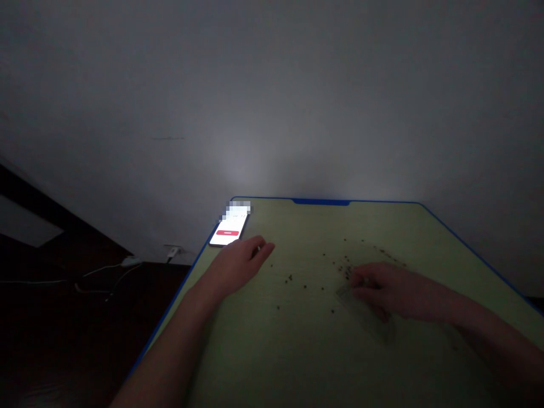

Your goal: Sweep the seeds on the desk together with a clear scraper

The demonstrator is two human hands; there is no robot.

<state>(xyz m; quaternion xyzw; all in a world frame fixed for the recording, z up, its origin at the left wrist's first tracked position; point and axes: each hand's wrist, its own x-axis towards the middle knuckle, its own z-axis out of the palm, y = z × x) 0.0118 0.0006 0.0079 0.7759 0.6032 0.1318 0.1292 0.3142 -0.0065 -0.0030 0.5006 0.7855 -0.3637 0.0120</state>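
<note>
My left hand (246,262) is at the left side of the table, just in front of a lit phone (227,233). Its fingers are curled in, with the thumb close to the forefinger and nothing visible between them. Further right, my right hand (378,286) has its fingers closed at the upper part of a clear plastic bag (380,330), which lies slack on the table and is hard to make out in the dim light. Small dark beads (348,271) cluster at my right fingertips; several more are scattered between my hands.
The pale table (255,351) has a blue edge and stands against a grey wall (297,102). A line of tiny dark bits (385,252) lies beyond my right hand. On the left, a plug (172,253) sits in the wall, with white cables (102,271) near the dark floor.
</note>
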